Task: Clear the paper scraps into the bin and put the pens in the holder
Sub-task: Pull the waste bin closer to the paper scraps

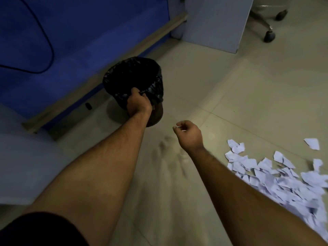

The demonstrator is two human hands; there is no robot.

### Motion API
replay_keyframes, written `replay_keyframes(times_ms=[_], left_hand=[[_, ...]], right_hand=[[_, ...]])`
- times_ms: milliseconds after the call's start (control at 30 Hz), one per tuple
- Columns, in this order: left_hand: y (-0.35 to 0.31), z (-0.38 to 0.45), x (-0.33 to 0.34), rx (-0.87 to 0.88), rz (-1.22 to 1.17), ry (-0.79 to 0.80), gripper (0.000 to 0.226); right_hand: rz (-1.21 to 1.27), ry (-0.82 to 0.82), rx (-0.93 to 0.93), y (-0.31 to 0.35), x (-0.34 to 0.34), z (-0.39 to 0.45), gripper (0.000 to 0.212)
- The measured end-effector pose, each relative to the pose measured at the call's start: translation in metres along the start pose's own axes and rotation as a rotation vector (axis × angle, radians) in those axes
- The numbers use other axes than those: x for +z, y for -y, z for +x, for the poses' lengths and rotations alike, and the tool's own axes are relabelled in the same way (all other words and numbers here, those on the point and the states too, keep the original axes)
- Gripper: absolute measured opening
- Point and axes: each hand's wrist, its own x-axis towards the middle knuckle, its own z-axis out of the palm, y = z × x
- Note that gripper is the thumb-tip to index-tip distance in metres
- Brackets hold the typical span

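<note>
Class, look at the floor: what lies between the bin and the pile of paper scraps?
In the head view, only bare floor tiles and the right hand hanging above them lie between the bin and the paper scraps.

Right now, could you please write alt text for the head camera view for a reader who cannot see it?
The left hand grips the rim of a black-lined bin on a tiled floor, while the right hand hovers nearby, loosely curled. A heap of torn paper scraps lies on the floor to the right; a blue partition stands behind the bin.
</note>
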Motion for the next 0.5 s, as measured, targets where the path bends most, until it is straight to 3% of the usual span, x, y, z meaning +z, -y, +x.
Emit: replay_keyframes(times_ms=[133,233,300,400,500], left_hand=[[0.001,-0.007,-0.005,-0.059,-0.141,0.023,0.02],[0.006,-0.036,-0.012,0.019,-0.127,0.046,0.021],[0.01,-0.06,-0.009,0.077,-0.131,0.069,0.018],[0.012,-0.1,0.001,0.122,-0.128,0.114,0.012],[0.007,-0.131,0.009,0.162,-0.152,0.147,0.013]], right_hand=[[0.193,0.037,0.027,0.046,0.005,0.02,0.018],[0.374,0.057,0.115,0.069,0.004,0.028,0.028],[0.561,0.072,0.226,0.08,-0.001,0.026,0.024],[0.684,-0.004,0.409,0.079,-0.023,0.024,0.023],[0.649,-0.11,0.41,0.061,-0.048,0.02,0.034]])
